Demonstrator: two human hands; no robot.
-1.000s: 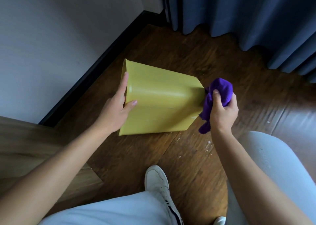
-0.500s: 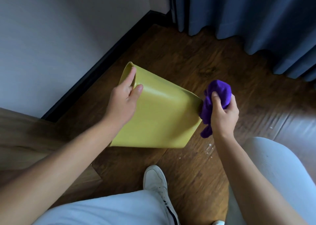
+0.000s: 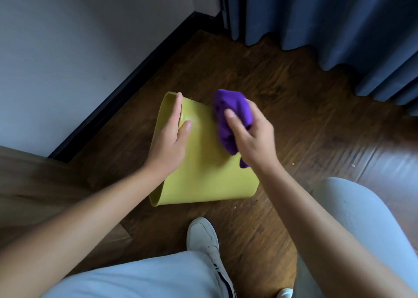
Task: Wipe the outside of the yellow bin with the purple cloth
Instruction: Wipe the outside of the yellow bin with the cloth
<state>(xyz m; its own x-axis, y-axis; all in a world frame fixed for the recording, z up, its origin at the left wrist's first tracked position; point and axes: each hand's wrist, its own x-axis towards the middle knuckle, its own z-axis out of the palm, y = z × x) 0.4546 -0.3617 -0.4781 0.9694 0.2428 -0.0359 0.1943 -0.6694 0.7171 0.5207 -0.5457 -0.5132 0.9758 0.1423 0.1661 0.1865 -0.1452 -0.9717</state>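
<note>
Yellow bin [image 3: 203, 180] tipped on its side on the wooden floor [image 3: 305, 121], open mouth facing left toward the wall. Left hand [image 3: 172, 139] gripping the far rim (thumb on the outer wall). Right hand [image 3: 253, 135] clutching the bunched purple cloth [image 3: 230, 114], pressed against the bin's far right side. White shoe [image 3: 203, 236] nearby.

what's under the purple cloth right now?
The purple cloth lies on the upper side wall of the tipped yellow bin, bunched in the right hand. The patch of wall beneath cloth and hand is covered. The left hand grips the rim.
</note>
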